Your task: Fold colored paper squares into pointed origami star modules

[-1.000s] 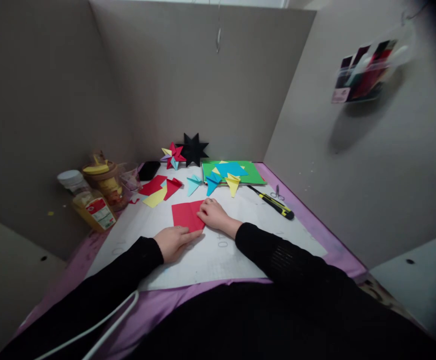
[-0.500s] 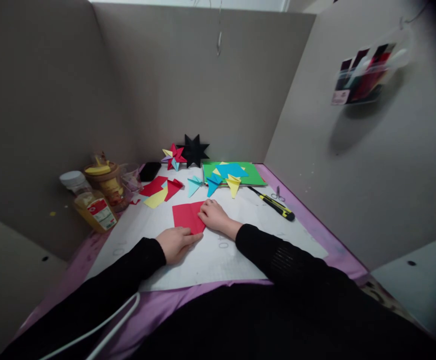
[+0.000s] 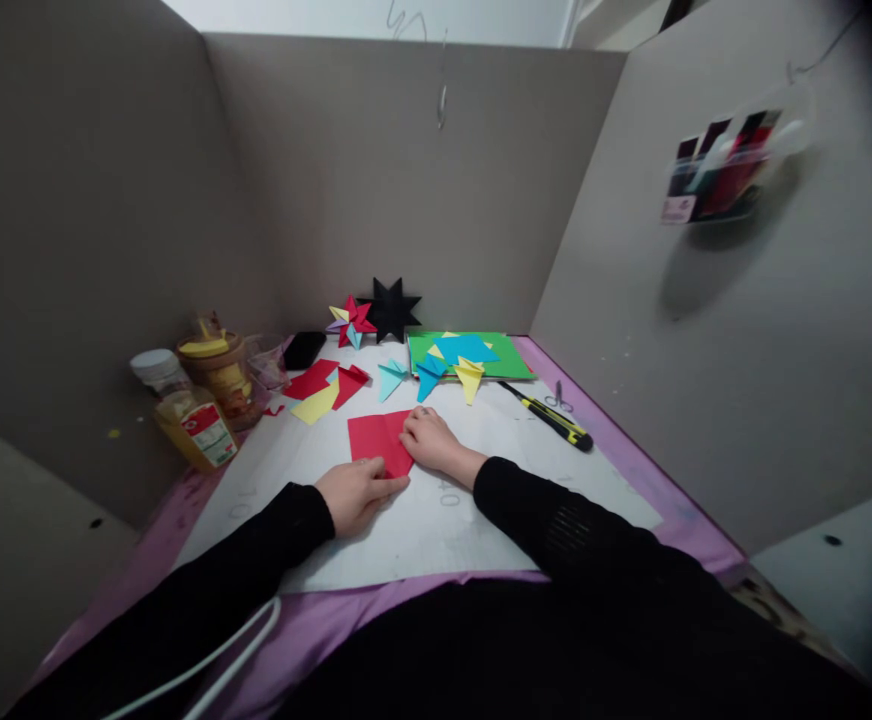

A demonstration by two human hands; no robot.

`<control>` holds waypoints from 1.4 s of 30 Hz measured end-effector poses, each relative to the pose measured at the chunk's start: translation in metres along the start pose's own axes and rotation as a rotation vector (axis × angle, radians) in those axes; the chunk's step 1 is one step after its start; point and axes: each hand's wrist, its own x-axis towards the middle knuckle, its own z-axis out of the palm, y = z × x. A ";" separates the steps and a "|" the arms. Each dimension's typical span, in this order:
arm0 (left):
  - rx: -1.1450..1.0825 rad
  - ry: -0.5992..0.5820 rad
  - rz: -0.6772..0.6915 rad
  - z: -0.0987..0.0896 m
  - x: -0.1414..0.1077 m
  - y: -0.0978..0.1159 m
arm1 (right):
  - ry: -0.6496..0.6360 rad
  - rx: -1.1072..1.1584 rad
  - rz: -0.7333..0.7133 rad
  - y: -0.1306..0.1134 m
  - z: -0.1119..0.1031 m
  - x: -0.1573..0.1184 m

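Observation:
A sheet of red paper (image 3: 377, 432) lies on the white covered tabletop in front of me, with a crease near its middle and a slanted lower right edge. My left hand (image 3: 351, 494) rests at its lower edge, thumb on the sheet and forefinger stretched along toward the lower right corner, holding it down. At the right edge, my right hand (image 3: 430, 438) presses the paper with bent fingers; its fingertips hide that edge. Beyond the sheet stand folded paper pieces: a light blue one (image 3: 391, 379), a blue one (image 3: 429, 377) and a yellow one (image 3: 469, 379).
A yellow-black utility knife (image 3: 556, 421) and small scissors (image 3: 558, 400) lie right. Coloured sheets (image 3: 515, 357) are stacked behind. Red and yellow scraps (image 3: 316, 403), a black phone (image 3: 305, 350), a bottle (image 3: 200, 430) and jar (image 3: 227, 380) are left. Paper stars (image 3: 391, 310) lean at the back.
The whole view has shifted slightly, so everything sits a little lower in the picture. Both hands stay on the red paper in nearly the same pose.

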 end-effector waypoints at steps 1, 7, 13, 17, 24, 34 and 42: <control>-0.011 0.017 -0.006 0.001 0.000 0.000 | 0.000 0.002 0.003 0.000 0.000 0.000; -0.061 0.062 -0.013 0.006 -0.001 -0.003 | -0.011 -0.003 0.005 -0.001 -0.002 0.000; -0.091 0.041 -0.010 0.003 0.000 -0.004 | -0.041 -0.018 0.015 -0.002 -0.003 0.001; -0.115 0.021 -0.019 0.001 0.001 -0.002 | -0.038 -0.010 0.008 -0.002 -0.003 0.000; -0.189 -0.007 -0.103 0.001 0.003 -0.003 | -0.023 0.013 0.005 -0.001 -0.003 0.000; -0.280 -0.094 -0.354 0.002 0.015 -0.009 | 0.139 0.312 -0.318 0.004 -0.024 -0.025; -0.253 -0.089 -0.371 0.004 0.017 -0.013 | -0.037 0.191 -0.572 -0.007 -0.032 -0.049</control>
